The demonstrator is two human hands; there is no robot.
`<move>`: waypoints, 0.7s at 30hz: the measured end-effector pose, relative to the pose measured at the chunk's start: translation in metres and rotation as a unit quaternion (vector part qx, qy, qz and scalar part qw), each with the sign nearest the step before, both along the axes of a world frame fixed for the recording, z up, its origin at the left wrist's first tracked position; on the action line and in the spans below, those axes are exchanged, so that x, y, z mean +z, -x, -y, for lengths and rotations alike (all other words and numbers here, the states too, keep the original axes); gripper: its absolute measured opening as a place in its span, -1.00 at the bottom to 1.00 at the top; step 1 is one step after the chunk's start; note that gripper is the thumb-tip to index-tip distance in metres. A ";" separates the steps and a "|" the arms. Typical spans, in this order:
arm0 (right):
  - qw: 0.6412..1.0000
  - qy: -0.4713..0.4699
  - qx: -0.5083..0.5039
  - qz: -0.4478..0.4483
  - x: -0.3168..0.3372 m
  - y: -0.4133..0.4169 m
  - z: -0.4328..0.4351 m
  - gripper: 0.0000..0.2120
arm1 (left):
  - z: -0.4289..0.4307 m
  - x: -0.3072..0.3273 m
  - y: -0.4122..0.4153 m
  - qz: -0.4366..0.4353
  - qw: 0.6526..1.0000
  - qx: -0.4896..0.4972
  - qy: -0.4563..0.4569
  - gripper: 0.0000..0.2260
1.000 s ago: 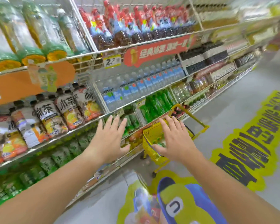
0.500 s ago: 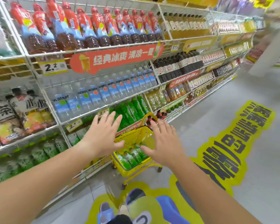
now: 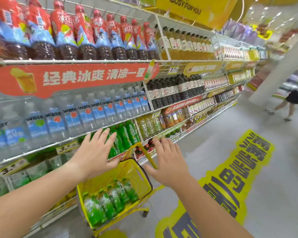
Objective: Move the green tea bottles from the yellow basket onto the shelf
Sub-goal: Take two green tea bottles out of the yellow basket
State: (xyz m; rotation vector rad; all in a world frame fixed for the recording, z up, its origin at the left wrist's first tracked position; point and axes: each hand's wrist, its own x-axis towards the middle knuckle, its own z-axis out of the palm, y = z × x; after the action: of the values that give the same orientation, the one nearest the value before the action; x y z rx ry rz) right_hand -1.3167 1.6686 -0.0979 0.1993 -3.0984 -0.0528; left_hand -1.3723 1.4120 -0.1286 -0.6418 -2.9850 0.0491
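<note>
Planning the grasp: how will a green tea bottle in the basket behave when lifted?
The green tea bottles look full, so probably heavy for their size. Round and lying side by side in the yellow basket, one would likely roll once freed. Glossy wrap may slip.

We are seeing the tea bottles (image 3: 110,201) lying in the basket (image 3: 127,170), which is standing on the floor (image 3: 213,152), right of the shelf (image 3: 67,140).
</note>
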 end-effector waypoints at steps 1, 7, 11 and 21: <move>1.000 0.000 0.003 0.003 -0.001 0.015 -0.004 -0.10 | -0.004 0.000 0.011 0.007 1.000 0.006 0.004 -0.10; 0.999 0.004 0.046 0.017 -0.010 0.091 -0.018 -0.09 | -0.021 0.006 0.058 0.033 0.999 0.023 0.026 -0.06; 0.996 -0.007 0.084 0.019 -0.018 0.136 -0.027 -0.09 | -0.028 -0.001 0.073 0.040 0.997 0.056 0.042 -0.15; 0.969 -0.027 0.227 0.094 -0.082 0.210 -0.029 -0.08 | -0.061 -0.066 0.062 0.128 0.968 0.214 0.020 -0.18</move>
State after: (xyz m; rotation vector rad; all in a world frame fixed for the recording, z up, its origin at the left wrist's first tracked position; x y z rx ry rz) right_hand -1.5269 1.6972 -0.1803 0.9582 -3.1452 -0.1101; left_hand -1.4341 1.4732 -0.1944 0.0106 -3.3209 0.0605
